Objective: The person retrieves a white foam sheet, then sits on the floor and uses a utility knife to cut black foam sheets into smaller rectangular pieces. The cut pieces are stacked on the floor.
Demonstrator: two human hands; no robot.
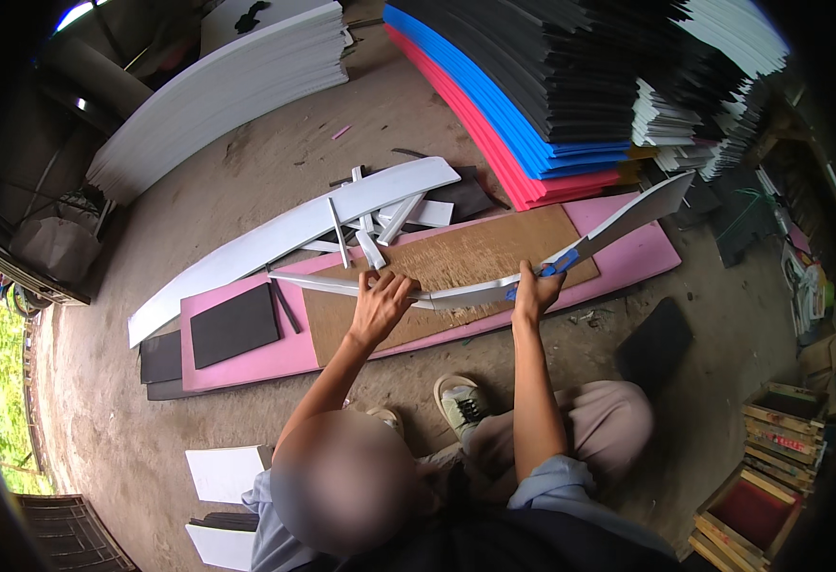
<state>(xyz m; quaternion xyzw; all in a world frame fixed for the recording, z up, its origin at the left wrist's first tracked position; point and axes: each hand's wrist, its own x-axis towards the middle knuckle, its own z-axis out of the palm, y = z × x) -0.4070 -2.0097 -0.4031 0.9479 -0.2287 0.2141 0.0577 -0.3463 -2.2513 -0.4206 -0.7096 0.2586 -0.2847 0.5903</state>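
Note:
A long white foam strip (475,293) bends across in front of me, held above a brown board (475,253). My left hand (384,303) is closed, its fingers gripping the strip left of centre. Farther right, my right hand (535,291) closes around a blue utility knife (561,262), with the strip against its fingers. The knife's blade cannot be made out. Beyond my right hand the strip widens and rises toward the right. Under the board lies a pink foam sheet (628,234), with a black foam piece (237,326) on its left part.
Behind the board lie white offcuts (401,217) and a long white foam sheet (294,231). Tall stacks of black, blue and red foam sheets (523,124) stand back right; a white stack (227,91) stands back left. Wooden crates (766,477) are at lower right.

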